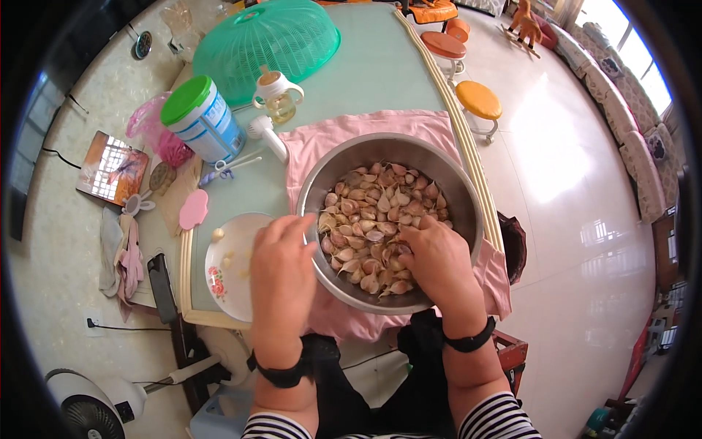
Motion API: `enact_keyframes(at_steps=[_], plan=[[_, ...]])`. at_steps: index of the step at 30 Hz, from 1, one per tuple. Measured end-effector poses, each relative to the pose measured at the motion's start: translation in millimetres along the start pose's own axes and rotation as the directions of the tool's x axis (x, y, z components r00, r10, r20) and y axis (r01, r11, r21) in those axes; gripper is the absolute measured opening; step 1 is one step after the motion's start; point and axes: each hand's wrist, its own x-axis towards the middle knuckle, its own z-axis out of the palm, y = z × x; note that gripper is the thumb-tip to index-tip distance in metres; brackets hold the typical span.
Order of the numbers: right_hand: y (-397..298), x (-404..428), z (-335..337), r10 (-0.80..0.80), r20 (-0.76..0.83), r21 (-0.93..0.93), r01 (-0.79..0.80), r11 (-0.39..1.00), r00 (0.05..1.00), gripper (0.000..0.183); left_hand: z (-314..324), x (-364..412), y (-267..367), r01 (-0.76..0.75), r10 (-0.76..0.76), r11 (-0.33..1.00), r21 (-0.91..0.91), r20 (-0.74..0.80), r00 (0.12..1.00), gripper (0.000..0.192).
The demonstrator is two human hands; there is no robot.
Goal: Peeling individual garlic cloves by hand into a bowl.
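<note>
A wide stainless steel basin (388, 144) holds many unpeeled garlic cloves (373, 236) that look wet. My right hand (441, 258) reaches over its right side, fingertips down among the cloves; whether they pinch one is hidden. At the left rim hovers my left hand (282, 269), slightly blurred, with fingers and thumb apart and nothing visible between them. Partly covered by that hand is a white plate (233, 296) with a red flower print. On it lie a peeled garlic clove (218, 235) and a few pale bits. Under the basin spreads a pink cloth (362, 123).
Behind the plate stand a green-lidded canister (203, 120), a baby bottle (278, 96) and a green mesh food cover (269, 49). A white handheld device (269, 134) lies beside the cloth. A phone (162, 288) rests left; a pedestal fan (93, 406) is below. Stools (479, 100) stand right of the table.
</note>
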Motion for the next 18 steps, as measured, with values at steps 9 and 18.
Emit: enact_keyframes(at_steps=[9,18], plan=[[8,8,-31,0.044,-0.181,0.183,-0.010,0.983,0.982,0.008,38,9,25,-0.281,0.294,0.954,-0.100,0.142,0.945,0.019],[10,16,0,-0.094,0.028,0.091,0.091,0.992,0.995,0.009,62,7,24,-0.258,0.249,0.966,-0.017,0.335,0.909,0.021]])
